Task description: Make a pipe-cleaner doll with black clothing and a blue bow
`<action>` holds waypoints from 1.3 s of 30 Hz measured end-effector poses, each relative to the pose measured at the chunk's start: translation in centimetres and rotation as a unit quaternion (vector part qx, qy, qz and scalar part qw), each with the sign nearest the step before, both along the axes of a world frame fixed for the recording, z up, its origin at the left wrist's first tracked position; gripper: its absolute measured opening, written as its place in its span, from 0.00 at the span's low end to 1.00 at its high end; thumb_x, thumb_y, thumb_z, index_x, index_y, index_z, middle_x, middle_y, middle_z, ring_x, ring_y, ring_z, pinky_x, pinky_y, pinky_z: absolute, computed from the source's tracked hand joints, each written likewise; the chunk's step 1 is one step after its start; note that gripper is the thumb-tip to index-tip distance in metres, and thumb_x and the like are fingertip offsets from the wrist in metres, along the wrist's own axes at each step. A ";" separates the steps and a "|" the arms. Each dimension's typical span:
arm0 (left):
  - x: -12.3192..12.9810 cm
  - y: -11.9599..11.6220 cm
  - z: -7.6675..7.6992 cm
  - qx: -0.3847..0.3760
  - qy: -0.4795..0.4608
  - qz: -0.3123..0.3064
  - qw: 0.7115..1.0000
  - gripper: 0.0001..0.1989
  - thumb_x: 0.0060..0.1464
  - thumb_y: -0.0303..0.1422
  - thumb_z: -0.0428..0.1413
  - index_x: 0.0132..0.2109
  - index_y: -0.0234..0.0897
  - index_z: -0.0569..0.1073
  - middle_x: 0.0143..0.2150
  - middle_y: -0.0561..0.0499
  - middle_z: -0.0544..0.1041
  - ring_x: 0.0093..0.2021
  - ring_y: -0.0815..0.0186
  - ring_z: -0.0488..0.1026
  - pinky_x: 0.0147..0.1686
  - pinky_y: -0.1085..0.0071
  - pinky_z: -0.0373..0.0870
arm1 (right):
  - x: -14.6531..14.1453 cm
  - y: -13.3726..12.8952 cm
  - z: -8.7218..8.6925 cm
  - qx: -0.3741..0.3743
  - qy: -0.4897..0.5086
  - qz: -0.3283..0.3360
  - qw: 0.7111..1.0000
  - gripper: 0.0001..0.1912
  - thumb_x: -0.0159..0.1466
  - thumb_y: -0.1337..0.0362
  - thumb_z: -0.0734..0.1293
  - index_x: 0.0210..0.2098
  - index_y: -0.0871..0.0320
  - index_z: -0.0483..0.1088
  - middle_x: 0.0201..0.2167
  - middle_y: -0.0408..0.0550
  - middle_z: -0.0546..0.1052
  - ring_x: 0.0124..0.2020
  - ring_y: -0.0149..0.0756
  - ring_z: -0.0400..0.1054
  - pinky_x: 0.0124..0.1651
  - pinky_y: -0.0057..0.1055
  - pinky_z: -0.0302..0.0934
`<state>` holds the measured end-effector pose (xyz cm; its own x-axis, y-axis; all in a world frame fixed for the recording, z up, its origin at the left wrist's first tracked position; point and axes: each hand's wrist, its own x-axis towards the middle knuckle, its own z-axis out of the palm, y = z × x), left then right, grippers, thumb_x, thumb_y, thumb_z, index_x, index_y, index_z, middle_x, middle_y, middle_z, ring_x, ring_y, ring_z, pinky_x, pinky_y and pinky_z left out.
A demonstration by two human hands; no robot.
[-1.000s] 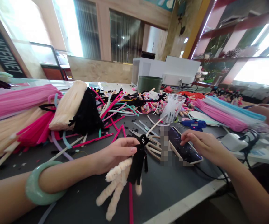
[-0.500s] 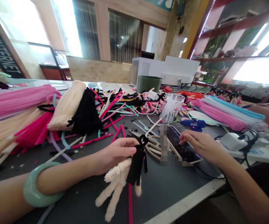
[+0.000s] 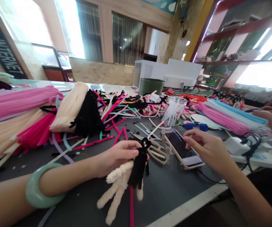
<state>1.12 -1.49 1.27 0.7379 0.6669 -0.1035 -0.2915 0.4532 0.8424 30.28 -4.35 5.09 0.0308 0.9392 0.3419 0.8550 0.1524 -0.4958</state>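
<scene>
My left hand (image 3: 118, 159) grips a pipe-cleaner doll (image 3: 138, 167) at the near edge of the table. The doll has a black chenille body and head, and its long cream chenille limbs (image 3: 116, 192) hang toward me. A jade bangle (image 3: 41, 186) circles my left wrist. My right hand (image 3: 209, 149) rests over a smartphone (image 3: 182, 148), with its fingertips at or just above the dark screen. It holds nothing. Scissors with pale handles (image 3: 156, 151) lie between the doll and the phone.
Bundles of pink, cream and black pipe cleaners (image 3: 70, 107) and loose cut pieces cover the table's left and middle. Behind the phone stand a clear cup (image 3: 174, 110) and a blue glue gun (image 3: 195, 126). Another person's hand (image 3: 268, 118) is at far right.
The phone's screen display has changed, now showing a pale band at its lower end. My right hand has shifted slightly over the phone, while my left hand and the doll stay nearly still.
</scene>
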 end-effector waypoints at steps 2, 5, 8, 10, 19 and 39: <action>0.0 0.0 0.0 -0.005 -0.004 -0.004 1.000 0.17 0.44 0.33 0.65 0.40 0.29 0.73 0.39 0.41 0.78 0.38 0.61 0.77 0.42 0.67 0.73 | -1.7 -0.8 -0.2 -0.017 -0.007 0.034 0.999 0.17 0.63 0.47 0.62 0.34 0.54 0.70 0.19 0.40 0.73 0.20 0.30 0.64 0.25 0.27 0.56; 0.0 0.0 0.1 -0.008 -0.005 -0.011 1.000 0.16 0.45 0.33 0.64 0.40 0.31 0.73 0.39 0.42 0.78 0.39 0.61 0.77 0.41 0.67 0.73 | -4.5 -2.2 -0.9 -0.055 -0.021 0.117 0.991 0.14 0.63 0.49 0.63 0.38 0.53 0.71 0.24 0.39 0.75 0.21 0.30 0.63 0.26 0.27 0.56; 0.0 -0.1 0.2 -0.003 -0.007 -0.026 1.000 0.14 0.46 0.33 0.64 0.39 0.32 0.72 0.39 0.42 0.78 0.38 0.62 0.77 0.41 0.68 0.72 | -6.9 -3.3 -1.9 -0.060 -0.011 0.186 0.981 0.19 0.60 0.52 0.68 0.48 0.52 0.69 0.37 0.43 0.77 0.21 0.28 0.62 0.27 0.27 0.58; 0.1 -0.1 0.2 0.007 -0.006 -0.038 0.999 0.14 0.45 0.34 0.64 0.38 0.32 0.72 0.38 0.43 0.78 0.38 0.63 0.76 0.41 0.69 0.71 | -7.9 -3.7 -2.4 -0.055 0.014 0.222 0.973 0.20 0.60 0.55 0.68 0.51 0.53 0.68 0.39 0.44 0.77 0.22 0.28 0.61 0.28 0.27 0.58; 0.3 -0.2 0.0 0.033 0.041 -0.060 0.997 0.18 0.43 0.38 0.65 0.40 0.33 0.73 0.35 0.47 0.76 0.34 0.66 0.74 0.34 0.74 0.66 | -8.8 -3.5 -3.2 -0.055 0.210 0.209 0.954 0.07 0.60 0.61 0.68 0.30 0.58 0.73 0.21 0.40 0.72 0.21 0.27 0.63 0.26 0.24 0.58; 0.6 -0.2 1.0 -0.001 0.005 0.031 1.000 0.09 0.53 0.34 0.58 0.34 0.29 0.74 0.30 0.43 0.78 0.29 0.59 0.78 0.31 0.66 0.75 | -5.9 -4.9 -2.4 -0.219 0.498 0.415 0.729 0.12 0.59 0.58 0.66 0.23 0.55 0.62 0.12 0.39 0.66 0.13 0.27 0.57 0.24 0.26 0.56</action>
